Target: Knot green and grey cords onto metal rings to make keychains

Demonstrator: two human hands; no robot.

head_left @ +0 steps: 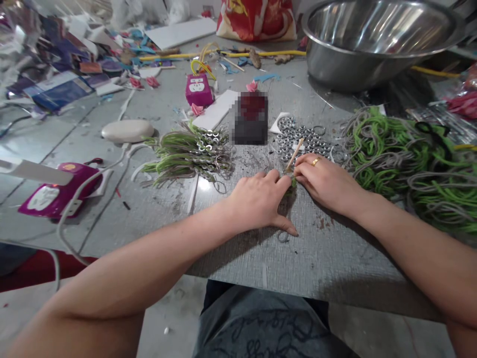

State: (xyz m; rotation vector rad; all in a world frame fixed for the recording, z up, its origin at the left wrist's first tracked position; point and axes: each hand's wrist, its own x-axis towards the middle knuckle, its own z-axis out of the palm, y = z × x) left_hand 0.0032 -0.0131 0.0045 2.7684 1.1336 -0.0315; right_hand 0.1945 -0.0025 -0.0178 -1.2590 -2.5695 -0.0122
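My left hand (261,199) and my right hand (324,181) meet on the grey table (316,258), fingers pinched together over a small green cord piece (293,183). A thin wooden stick (294,155) rises from my right hand's fingers. Just beyond lies a heap of small metal rings (298,136). One loose ring (283,237) lies under my left thumb. A bundle of green and grey cords fitted with rings (190,156) lies to the left. A big tangle of green and grey cords (402,154) lies to the right.
A large steel bowl (376,40) stands at the back right. A magenta power strip (55,194) with a white cable, a second magenta socket (198,89), a white oval object (127,130), white boards and paper scraps litter the left. A blurred dark block (250,119) stands mid-table.
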